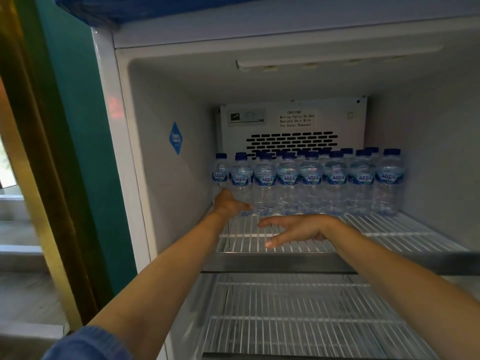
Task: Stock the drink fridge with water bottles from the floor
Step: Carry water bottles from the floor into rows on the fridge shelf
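Head view shows you reaching into the open drink fridge, both arms stretched over the top wire shelf. The water bottles stand upright in tight rows against the back wall, just under the vent panel — packed from the rear so the bare front of the shelf stays free for more, labels facing out. Your left hand sits at the left end of the front row, its palm and thumb pressed against the foot of the bottle second from the left; the fingers are hidden behind that bottle, so you seem to be gripping or nudging it into line, but I cannot tell which. Your right hand hovers released over the shelf wires, fingers spread and pointing left, holding nothing — the front row stands just beyond its fingertips, near but apart. The lower shelf is bare, so by my reckoning much stocking remains. No bottles on the floor show from here.
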Tool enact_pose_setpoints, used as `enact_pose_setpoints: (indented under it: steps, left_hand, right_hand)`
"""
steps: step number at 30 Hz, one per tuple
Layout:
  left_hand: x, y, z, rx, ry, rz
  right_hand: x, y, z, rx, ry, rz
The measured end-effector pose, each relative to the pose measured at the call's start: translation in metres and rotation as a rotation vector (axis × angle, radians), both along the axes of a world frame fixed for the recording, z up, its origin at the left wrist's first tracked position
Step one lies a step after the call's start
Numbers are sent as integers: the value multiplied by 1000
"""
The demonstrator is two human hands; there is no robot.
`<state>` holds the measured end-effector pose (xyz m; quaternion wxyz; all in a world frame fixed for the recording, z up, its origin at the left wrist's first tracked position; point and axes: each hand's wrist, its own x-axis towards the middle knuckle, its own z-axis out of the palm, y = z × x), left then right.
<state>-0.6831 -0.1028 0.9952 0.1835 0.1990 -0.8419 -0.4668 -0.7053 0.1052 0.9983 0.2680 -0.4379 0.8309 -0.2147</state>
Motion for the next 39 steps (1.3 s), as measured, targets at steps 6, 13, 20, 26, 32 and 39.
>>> enact_pose_setpoints:
  steps: [6,13,20,26,32,39]
  left_hand:
    - [68,25,17,-267,143,108]
    - [214,41,-17,-716,644,61]
    - [386,24,-150,-477,345,310]
    - [603,34,-297,-241,-102,570]
    - [792,87,-418,3,-425,868]
    - [906,162,-591,363,-635,1146]
  right_hand:
    - [10,1,4,20,87,-16]
    - [117,-12,0,-737,18,-122]
    - [270,-36,-103,-725,-300,-1]
    - [431,-75,-258,-325,-502,66]
    - [585,-76,-396,-8,-630,64]
    - [683,-58,-579,239,-495,201]
